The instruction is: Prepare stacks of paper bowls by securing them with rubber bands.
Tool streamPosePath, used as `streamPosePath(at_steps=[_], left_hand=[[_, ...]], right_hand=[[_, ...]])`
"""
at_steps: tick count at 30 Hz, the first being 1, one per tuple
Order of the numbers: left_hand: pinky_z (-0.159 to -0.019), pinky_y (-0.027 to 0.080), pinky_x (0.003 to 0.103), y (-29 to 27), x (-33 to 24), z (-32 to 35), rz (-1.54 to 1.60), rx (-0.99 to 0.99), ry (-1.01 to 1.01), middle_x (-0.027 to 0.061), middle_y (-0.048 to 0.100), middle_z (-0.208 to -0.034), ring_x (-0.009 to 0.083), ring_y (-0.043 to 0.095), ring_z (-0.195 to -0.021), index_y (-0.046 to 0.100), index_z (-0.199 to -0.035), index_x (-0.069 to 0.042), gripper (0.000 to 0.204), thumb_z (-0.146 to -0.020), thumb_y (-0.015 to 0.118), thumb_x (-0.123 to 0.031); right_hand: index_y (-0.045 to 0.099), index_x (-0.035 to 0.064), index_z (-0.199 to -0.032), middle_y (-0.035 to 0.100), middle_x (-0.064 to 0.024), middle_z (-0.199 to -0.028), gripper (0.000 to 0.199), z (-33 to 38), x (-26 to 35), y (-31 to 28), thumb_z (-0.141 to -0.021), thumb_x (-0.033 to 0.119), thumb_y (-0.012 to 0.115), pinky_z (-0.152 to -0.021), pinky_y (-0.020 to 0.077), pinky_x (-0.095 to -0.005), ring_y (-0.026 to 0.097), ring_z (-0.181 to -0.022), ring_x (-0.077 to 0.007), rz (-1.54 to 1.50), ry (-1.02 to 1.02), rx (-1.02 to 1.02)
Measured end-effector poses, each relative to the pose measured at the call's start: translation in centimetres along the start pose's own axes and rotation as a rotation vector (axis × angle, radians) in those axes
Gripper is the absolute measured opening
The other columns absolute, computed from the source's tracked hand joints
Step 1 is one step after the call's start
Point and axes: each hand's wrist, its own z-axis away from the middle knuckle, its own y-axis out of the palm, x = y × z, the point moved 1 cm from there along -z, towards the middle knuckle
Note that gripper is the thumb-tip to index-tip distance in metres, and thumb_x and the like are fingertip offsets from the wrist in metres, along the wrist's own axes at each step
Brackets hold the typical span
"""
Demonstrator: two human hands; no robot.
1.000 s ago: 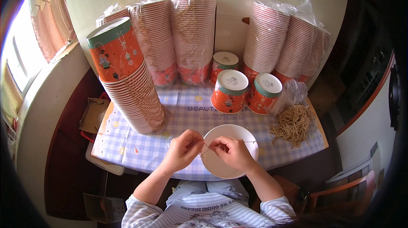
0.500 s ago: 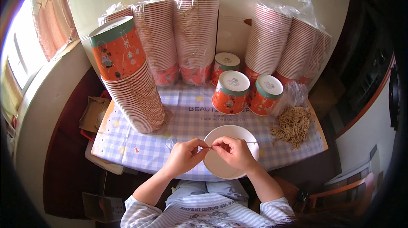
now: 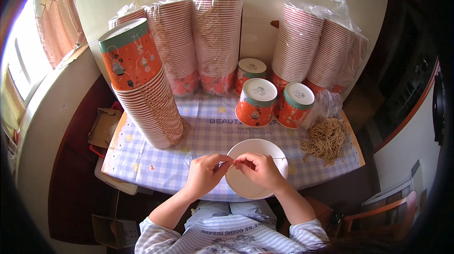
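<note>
Head view: left hand (image 3: 204, 174) and right hand (image 3: 261, 172) pinch a thin cord (image 3: 280, 158)

Both hands are close together, and their fingertips meet near the left side of a round white tub (image 3: 246, 188). The fingers of each hand are squeezed together on the cord. Most of the cord is hidden by the fingers, so I cannot tell its shape there. One thin end sticks out past the right hand and goes over the tub's right rim. The right hand is above the tub. Most of the left hand is just beside it, over the blue and white checked cloth (image 3: 161, 174) on the desk.

A messy heap of tan strings (image 3: 325, 143) lies to the right of the tub. A crumpled clear bag (image 3: 326, 107) touches the back of the heap. Behind the tub, three orange and green cups stand upside down: a front cup (image 3: 256, 107), a right cup (image 3: 295, 109) and a back cup (image 3: 250, 70).

A tall stack of cups (image 3: 149, 112) leans on the left. At the back, more stacks are wrapped in clear plastic: left wrapped stacks (image 3: 217, 36) and right wrapped stacks (image 3: 300, 39). A pink curtain (image 3: 59, 29) hangs by the window at the far left.
</note>
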Motion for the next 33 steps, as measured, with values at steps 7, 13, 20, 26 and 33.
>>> streamPosePath(at_steps=[7, 13, 20, 26, 33], left_hand=[[-0.044, 0.040, 0.026, -0.1, 0.2, -0.2, 0.024, -0.040, -0.075, 0.0084, 0.055, -0.060, 0.0142, 0.051, -0.046, 0.062, -0.083, -0.005, 0.009, -0.074, 0.063, -0.008], [-0.042, 0.037, 0.025, 0.1, 0.8, -0.2, 0.043, -0.039, -0.119, 0.0075, 0.053, -0.056, 0.0118, 0.047, -0.044, 0.061, -0.081, -0.004, 0.009, -0.074, 0.063, -0.009], [-0.039, 0.030, 0.023, 0.4, 1.8, 0.4, 0.155, 0.028, -0.167, 0.0022, 0.043, -0.046, 0.0059, 0.036, -0.041, 0.060, -0.076, -0.002, 0.008, -0.074, 0.062, -0.009], [-0.045, 0.033, 0.017, 1.0, 2.3, 0.6, 0.240, 0.086, -0.207, -0.0036, 0.050, -0.057, -0.0002, 0.041, -0.052, 0.058, -0.076, 0.002, 0.005, -0.077, 0.060, -0.002], [-0.046, 0.036, 0.018, 1.3, 1.7, 0.4, 0.191, -0.011, -0.176, -0.0010, 0.051, -0.057, 0.0021, 0.044, -0.051, 0.059, -0.076, 0.001, 0.003, -0.075, 0.061, -0.002]], right_hand=[[0.059, 0.0001, -0.085, 0.063, -0.0047, -0.074, 0.008, 0.1, -0.3, -0.1, -0.081, 0.007, 0.058, -0.059, 0.0466, -0.0222, 0.058, -0.067, -0.0082, 0.023, -0.014, -0.011], [0.056, 0.0000, -0.082, 0.060, -0.0045, -0.069, 0.007, 0.1, -0.3, 0.0, -0.081, 0.007, 0.058, -0.056, 0.0450, -0.0228, 0.056, -0.062, -0.0086, 0.036, -0.076, -0.052], [0.052, 0.0007, -0.082, 0.056, -0.0060, -0.069, 0.006, 0.1, -0.2, 0.3, -0.082, 0.006, 0.054, -0.053, 0.0424, -0.0240, 0.052, -0.058, -0.0111, 0.038, -0.173, -0.096], [0.050, 0.0010, -0.082, 0.055, -0.0066, -0.069, 0.004, 0.5, 0.1, 0.3, -0.082, 0.004, 0.053, -0.054, 0.0422, -0.0251, 0.052, -0.060, -0.0128, 0.066, -0.205, -0.070], [0.052, 0.0004, -0.083, 0.056, -0.0055, -0.071, 0.005, 0.4, 0.1, 0.1, -0.083, 0.006, 0.052, -0.056, 0.0430, -0.0246, 0.053, -0.063, -0.0109, -0.012, -0.137, -0.048]])
